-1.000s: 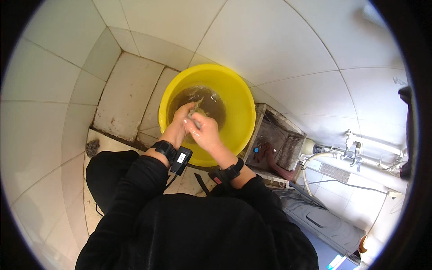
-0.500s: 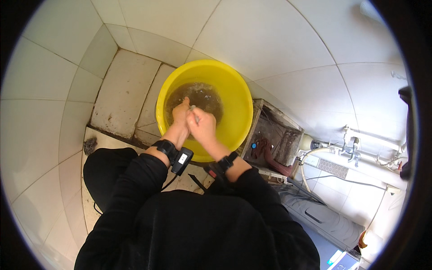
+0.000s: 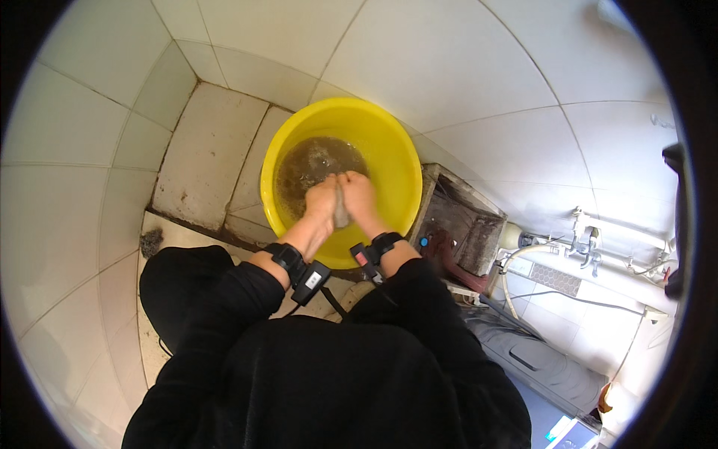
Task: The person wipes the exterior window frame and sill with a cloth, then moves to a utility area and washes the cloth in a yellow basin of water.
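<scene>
Over the murky brown water (image 3: 318, 161) in a large yellow tub (image 3: 396, 179), my two hands are close together side by side. A pale grey cloth (image 3: 342, 209) is bunched between them and hangs down a little toward me. My left hand (image 3: 321, 197) is closed on the cloth from the left. On its other side, my right hand (image 3: 358, 196) grips it with curled fingers. Most of the cloth is hidden by the hands, so its exact kind does not show.
Right of the tub stands a grimy stone sink (image 3: 467, 239) with a dark red cloth (image 3: 449, 262) in it. Taps and pipes (image 3: 583, 243) run along the right wall. A grey machine (image 3: 531, 352) sits at lower right. Tiled walls close in behind and at left.
My hands were overlapped, the left pointing away over the water. Now they are side by side, turned knuckles up, with more of the grey cloth showing between them.
</scene>
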`<state>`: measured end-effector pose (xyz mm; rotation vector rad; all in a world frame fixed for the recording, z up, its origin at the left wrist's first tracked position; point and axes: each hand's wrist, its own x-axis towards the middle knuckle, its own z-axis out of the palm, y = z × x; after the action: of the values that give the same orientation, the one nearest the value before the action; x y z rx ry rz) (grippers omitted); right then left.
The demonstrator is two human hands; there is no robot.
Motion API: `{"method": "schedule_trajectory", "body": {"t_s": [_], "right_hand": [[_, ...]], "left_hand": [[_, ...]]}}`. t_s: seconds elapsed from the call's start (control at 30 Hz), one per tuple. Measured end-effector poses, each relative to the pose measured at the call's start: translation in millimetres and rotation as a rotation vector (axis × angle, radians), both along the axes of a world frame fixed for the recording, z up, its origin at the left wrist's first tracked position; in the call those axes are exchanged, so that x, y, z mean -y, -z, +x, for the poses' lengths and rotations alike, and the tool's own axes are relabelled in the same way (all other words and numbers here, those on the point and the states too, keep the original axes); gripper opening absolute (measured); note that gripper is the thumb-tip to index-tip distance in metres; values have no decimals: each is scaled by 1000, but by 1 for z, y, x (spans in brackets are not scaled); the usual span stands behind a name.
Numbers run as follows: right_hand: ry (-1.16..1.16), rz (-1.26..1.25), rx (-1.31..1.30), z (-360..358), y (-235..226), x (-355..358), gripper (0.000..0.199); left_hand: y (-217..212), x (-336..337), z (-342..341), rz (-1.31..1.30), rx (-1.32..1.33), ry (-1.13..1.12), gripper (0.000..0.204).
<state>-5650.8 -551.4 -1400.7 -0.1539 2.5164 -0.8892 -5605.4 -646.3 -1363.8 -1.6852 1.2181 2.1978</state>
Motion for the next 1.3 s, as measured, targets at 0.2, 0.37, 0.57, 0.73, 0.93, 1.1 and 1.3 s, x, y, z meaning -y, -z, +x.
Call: {"method": "schedule_trajectory", "body": {"t_s": [0.2,0.37,0.57,0.73,0.93,1.1,1.3], "right_hand": [[70,173,229,-59,41,-43,52],[-48,274,-46,-46,56,-14,63],[14,-261,495,-25,77,36,58],[-56,-675,733,-7,7,36,36],[-124,-472,104,40,-62,31,36],[-13,-83,-101,21,-47,41,49],[4,-215,-165,38,-55,41,43]], "left_hand": [[17,34,-2,-114,-37,-286,59],[47,31,2,-97,203,-157,83],[56,30,10,23,149,-160,84],[58,42,1,346,-40,-282,55],[48,47,-1,579,-265,-335,35],[42,23,-1,294,-205,-295,41],[51,33,0,228,-116,-218,42]]}}
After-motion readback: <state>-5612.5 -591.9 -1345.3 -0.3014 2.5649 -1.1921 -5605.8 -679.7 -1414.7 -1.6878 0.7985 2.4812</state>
